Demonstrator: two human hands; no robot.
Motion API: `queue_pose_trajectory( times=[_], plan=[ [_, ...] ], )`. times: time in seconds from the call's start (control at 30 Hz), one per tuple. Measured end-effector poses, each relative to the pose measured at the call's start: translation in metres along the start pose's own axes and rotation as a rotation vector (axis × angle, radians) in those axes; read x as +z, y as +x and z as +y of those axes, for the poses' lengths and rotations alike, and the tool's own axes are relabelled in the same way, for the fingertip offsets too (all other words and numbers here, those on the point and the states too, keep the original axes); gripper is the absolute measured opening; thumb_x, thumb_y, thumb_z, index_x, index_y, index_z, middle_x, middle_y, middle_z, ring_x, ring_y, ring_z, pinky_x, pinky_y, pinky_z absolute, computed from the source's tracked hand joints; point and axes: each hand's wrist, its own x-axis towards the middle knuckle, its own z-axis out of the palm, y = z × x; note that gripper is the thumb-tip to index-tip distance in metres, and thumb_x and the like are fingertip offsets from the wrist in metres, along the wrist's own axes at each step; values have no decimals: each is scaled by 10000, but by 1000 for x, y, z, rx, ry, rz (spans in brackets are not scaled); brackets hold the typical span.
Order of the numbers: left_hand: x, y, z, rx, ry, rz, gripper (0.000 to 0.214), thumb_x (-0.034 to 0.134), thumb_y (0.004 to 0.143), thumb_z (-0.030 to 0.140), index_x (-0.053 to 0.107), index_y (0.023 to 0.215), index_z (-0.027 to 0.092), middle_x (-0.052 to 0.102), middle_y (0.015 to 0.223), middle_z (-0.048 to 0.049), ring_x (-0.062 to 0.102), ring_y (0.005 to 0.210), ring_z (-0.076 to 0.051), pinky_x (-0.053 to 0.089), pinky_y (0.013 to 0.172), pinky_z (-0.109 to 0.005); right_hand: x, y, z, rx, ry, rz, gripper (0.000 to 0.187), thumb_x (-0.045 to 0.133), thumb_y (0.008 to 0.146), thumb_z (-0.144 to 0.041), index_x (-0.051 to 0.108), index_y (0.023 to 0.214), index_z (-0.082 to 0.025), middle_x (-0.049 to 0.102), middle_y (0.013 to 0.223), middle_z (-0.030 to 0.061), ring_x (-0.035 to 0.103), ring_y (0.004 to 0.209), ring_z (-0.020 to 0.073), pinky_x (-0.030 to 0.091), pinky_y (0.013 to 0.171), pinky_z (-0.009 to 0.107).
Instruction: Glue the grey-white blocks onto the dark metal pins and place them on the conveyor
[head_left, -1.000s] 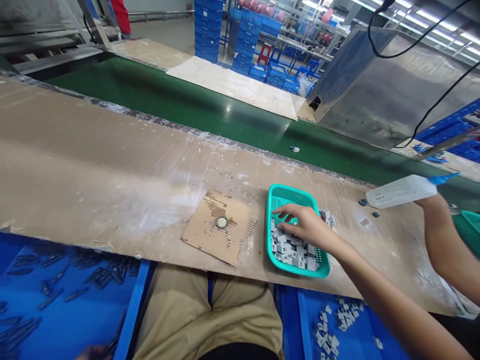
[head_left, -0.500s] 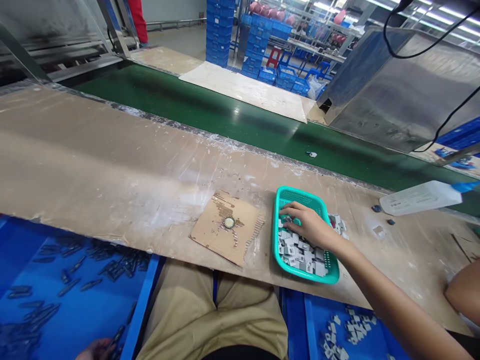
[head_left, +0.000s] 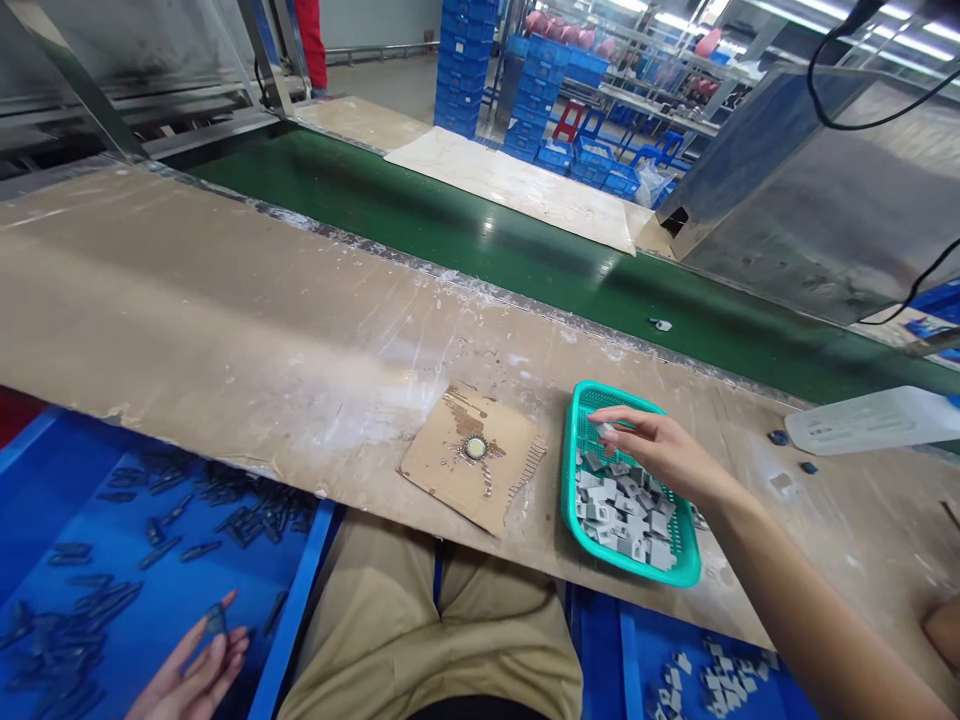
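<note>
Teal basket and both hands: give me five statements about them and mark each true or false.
1. The right hand pinches a small grey piece above the teal basket. True.
2. The basket holds dark slender parts. False: it holds small grey pieces; the dark slender parts lie in the blue bin at left.
3. The left hand holds a dark slender part. True.
4. A bottle cap sits on the cardboard piece. True.
5. The basket stands on the green belt. False: it stands on the brown worktop.

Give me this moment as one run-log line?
right hand: pinching grey piece over teal basket | left hand: holding dark part over blue bin
</note>
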Motion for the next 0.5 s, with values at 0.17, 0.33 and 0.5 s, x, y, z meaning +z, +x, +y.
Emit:
queue_pose_trajectory(
  times=[0.17,0.33,0.5],
  plan=[
    [43,-48,24,-67,-136,-22,419,678,469,91,630,873,189,710,778,-35,668,738,-192,585,581,-224,3,-8,-11,46,225,32,396,744,690,-472,661,957,-191,685,817,49,640,748,191,512,731,330],
    [66,-78,33,127,48,-290,382,810,527,224,640,866,179,723,885,-52,663,910,-228,569,753,-247,18,-10,-35,9,78,-17,387,776,651,-471,706,918,-199,704,928,77,652,835,225,528,751,334],
    [93,-100,38,163,189,-551,447,745,692,345,584,1078,189,715,923,-67,649,799,-174,512,728,-260,53,0,-55,-159,21,-180,327,748,699,-437,678,921,-207,697,952,79,666,886,228,560,778,343]
  ],
)
